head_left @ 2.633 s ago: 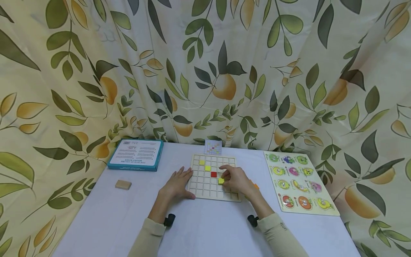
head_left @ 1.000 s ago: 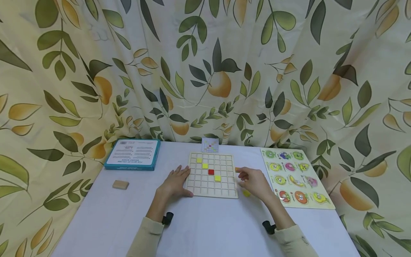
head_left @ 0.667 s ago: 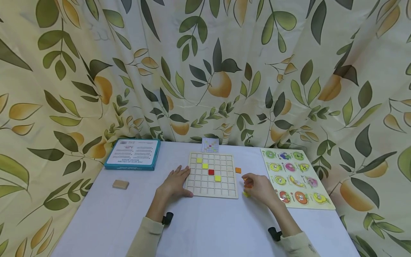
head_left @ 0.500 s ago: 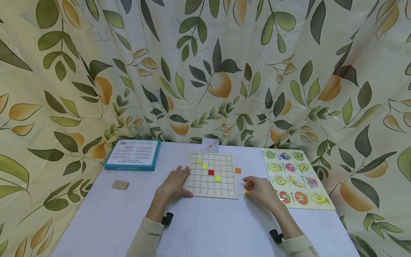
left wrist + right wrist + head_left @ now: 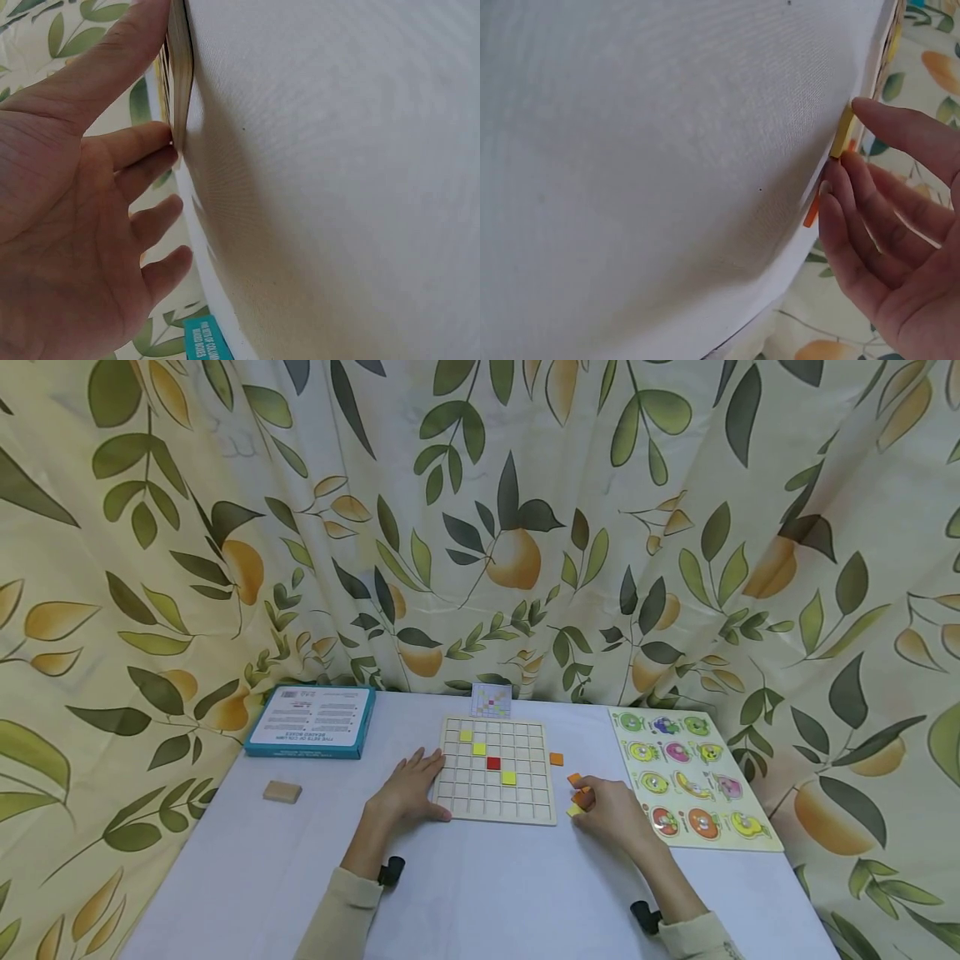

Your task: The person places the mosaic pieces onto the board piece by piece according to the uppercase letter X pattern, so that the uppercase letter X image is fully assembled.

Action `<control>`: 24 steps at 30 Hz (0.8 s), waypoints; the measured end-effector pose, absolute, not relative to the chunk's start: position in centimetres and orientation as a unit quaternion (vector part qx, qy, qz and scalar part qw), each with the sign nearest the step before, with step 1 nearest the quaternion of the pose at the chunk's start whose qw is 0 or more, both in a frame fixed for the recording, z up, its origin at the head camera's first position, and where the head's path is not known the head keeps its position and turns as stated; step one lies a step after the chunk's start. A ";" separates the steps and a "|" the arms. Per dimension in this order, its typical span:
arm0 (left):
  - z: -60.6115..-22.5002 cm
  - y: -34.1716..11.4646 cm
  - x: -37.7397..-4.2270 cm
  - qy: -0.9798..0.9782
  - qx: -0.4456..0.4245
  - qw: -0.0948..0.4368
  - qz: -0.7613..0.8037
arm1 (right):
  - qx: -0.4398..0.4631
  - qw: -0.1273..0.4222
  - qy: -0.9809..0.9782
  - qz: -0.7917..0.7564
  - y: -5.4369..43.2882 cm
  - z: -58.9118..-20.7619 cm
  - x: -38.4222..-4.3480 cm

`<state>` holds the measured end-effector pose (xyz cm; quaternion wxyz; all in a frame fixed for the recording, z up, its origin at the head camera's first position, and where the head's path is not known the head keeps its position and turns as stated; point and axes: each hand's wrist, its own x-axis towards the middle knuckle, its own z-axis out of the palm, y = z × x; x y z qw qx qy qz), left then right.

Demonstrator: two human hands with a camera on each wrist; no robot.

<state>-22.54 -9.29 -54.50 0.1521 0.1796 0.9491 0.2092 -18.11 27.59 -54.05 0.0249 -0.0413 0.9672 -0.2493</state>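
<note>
A square wooden grid board [image 5: 528, 747] lies mid-table, with yellow tiles and one red tile [image 5: 492, 763] set diagonally in its cells. My left hand [image 5: 408, 789] rests at the board's left edge, thumb and fingers spread; the left wrist view shows the thumb and fingertips against the board's side. Right of the board, my right hand [image 5: 611, 810] pinches a yellow tile [image 5: 843, 135] between thumb and forefinger, low on the cloth. Orange tiles [image 5: 574, 779] lie beside those fingers, partly hidden by them. Another orange tile [image 5: 556, 759] lies near the board's right edge.
A small patterned card [image 5: 491, 700] sits behind the board. At left are a teal-edged box [image 5: 311, 721] and a small wooden block [image 5: 282, 791]. A fruit-picture board [image 5: 697, 781] lies at right, close to my right hand. A leafy curtain [image 5: 480, 527] hangs behind.
My right hand has left the yellow tile on the board and moved right, past the lone orange tile, to the loose tiles, where it now pinches a yellow one. My left hand stays put.
</note>
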 end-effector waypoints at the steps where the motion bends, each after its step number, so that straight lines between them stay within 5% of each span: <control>1: -54.5 -9.3 -22.5 0.949 0.180 0.152 0.209 | -0.042 0.025 0.967 -0.249 27.6 -54.1 -18.1; 24: -54.4 -9.4 -22.5 0.950 0.182 0.153 0.201 | -0.086 -0.034 0.953 -0.289 27.1 -53.8 -18.3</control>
